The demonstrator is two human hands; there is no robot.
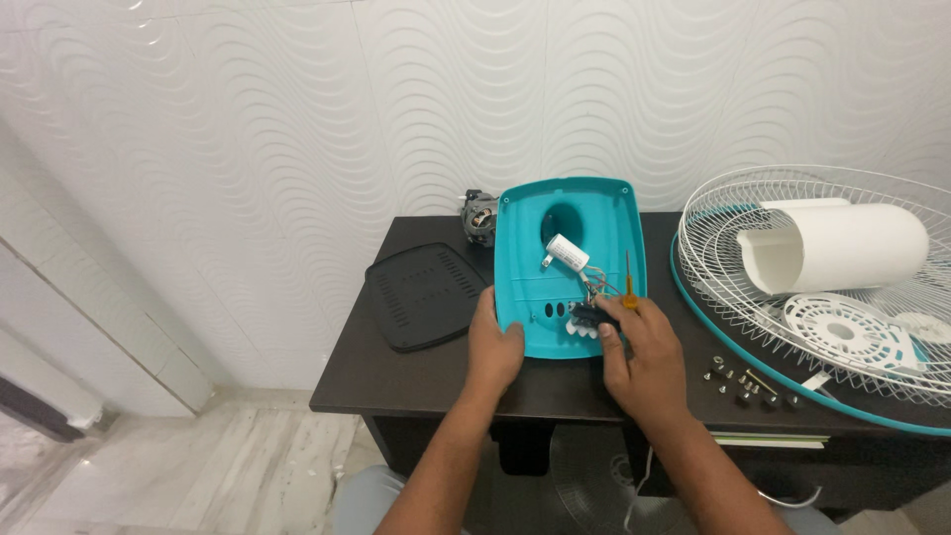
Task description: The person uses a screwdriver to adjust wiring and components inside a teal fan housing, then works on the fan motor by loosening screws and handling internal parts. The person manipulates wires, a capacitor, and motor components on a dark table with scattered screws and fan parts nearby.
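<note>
Left hand [492,347] clamped on the lower-left edge of the teal plastic housing [573,213], fingers curled over its rim. Right hand [642,359] at the housing's 5 o'clock corner, grip closed on a small black part [591,315] with wires, and an orange-handled screwdriver [627,284] stands up out of the same hand. Housing lies open side up at the middle of the dark tabletop [411,381], with a white cylindrical capacitor [568,252] inside it near the round hole. Black vented cover [428,293] at 9 o'clock of the housing, just beside the left hand; grey motor [479,215] at 11 o'clock, against the wall. White wire fan guard [822,297] with teal rim at 3 o'clock, overhanging the tabletop's right and front edges, holding a white tube-shaped shroud [837,246]. Loose screws [748,384] at 4 o'clock near the front edge. Bare tabletop along the front-left edge.
</note>
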